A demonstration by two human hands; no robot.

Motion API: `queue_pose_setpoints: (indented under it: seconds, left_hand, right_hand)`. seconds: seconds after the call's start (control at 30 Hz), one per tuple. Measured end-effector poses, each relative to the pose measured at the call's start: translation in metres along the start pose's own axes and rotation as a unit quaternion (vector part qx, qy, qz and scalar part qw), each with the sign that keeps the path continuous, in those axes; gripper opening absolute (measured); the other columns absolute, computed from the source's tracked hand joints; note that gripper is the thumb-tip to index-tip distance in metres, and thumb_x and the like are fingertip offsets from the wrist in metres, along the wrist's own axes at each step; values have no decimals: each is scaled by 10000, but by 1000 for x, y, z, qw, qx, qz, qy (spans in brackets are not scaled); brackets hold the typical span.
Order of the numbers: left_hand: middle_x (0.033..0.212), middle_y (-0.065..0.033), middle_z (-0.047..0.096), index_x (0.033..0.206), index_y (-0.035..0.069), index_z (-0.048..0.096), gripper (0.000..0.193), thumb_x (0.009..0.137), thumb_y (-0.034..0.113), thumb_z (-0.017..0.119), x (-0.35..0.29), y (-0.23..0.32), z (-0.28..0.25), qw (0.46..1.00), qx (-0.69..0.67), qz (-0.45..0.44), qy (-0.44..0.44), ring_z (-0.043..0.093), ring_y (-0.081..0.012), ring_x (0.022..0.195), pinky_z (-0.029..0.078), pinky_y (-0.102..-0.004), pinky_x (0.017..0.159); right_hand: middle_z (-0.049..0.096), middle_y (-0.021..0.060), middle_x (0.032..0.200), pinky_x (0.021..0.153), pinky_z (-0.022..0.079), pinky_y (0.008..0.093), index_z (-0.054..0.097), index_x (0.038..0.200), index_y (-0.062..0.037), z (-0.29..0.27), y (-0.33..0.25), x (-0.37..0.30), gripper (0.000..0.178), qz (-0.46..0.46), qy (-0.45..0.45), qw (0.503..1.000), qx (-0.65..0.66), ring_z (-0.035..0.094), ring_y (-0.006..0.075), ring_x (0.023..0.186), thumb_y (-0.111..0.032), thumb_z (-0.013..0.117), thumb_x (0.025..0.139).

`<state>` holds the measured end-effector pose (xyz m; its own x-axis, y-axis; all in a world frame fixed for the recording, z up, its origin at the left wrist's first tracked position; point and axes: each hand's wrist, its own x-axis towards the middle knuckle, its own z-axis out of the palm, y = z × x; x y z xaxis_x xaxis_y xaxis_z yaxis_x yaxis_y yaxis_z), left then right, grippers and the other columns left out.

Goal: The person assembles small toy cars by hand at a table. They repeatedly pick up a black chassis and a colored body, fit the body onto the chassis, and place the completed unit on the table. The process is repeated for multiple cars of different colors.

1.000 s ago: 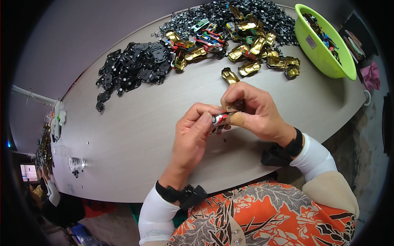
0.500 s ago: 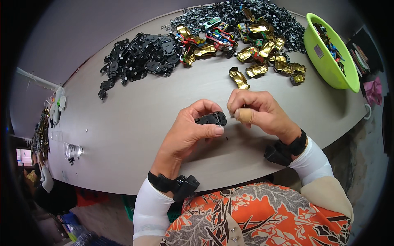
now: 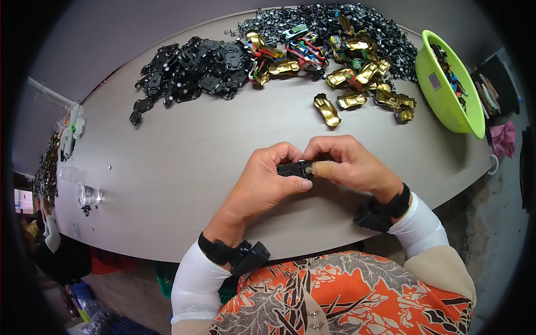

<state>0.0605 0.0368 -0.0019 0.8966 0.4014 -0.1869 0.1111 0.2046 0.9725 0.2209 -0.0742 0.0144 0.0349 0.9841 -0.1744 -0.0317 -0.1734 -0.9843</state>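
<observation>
A black toy car base (image 3: 289, 170) lies in my left hand (image 3: 258, 181), gripped between the thumb and bent fingers. At its right end my right hand (image 3: 353, 166) is closed in a pinch, fingertips touching the base. A tan bandage (image 3: 325, 169) wraps the right thumb. A small part shows by that thumb, too small and partly covered to name. Beyond my hands, a gold toy car body (image 3: 326, 110) rests on the table (image 3: 212, 139), with another gold car body (image 3: 352, 100) beside it.
Black car bases (image 3: 195, 70) are heaped at the back left, gold and coloured car bodies (image 3: 285, 67) in the middle. Behind them spreads a pile of small wheel parts (image 3: 385, 47). A green basin (image 3: 446, 103) stands at right, a clear cup (image 3: 89, 195) at left. Another person's arm (image 3: 51, 231) shows far left.
My right hand has come left and slightly down, from apart to touching the end of the car base. My left hand still holds the base. The whole view has shifted slightly.
</observation>
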Motion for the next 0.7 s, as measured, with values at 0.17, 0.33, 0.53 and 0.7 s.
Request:
queue_pose_setpoints:
  seconds: [0.17,0.33,0.53,0.7]
  left_hand:
    - [690,5,549,796,5,572,181,662,14,693,0,0,4,995,87,-2,44,496,-58,621,422,-217,558]
    - [690,-2,546,797,0,573,97,709,19,608,3,5,2,999,13,-44,20,494,-54,609,410,-208,532]
    - [755,-14,573,1065,-28,593,356,710,-6,592,4,12,-11,994,-77,-72,-3,509,-66,576,412,-195,494]
    - [814,-25,608,1042,-7,587,329,721,14,655,6,1,-9,993,-107,-16,47,541,-60,600,425,-189,508]
  right_hand:
    - [554,-17,710,594,410,246,568,862,10,10,19,5,64,-65,54,991,-109,477,75,664,-4,574,801]
    - [550,-19,691,546,389,226,565,865,-9,6,11,4,55,-19,25,999,-43,470,66,615,-15,570,810]
    - [551,-21,684,388,309,179,567,974,-33,-15,8,4,144,-13,98,993,56,433,23,455,-47,557,831]
    - [536,-25,641,413,340,181,587,921,-28,0,10,3,106,-3,30,999,36,441,25,466,-58,538,831]
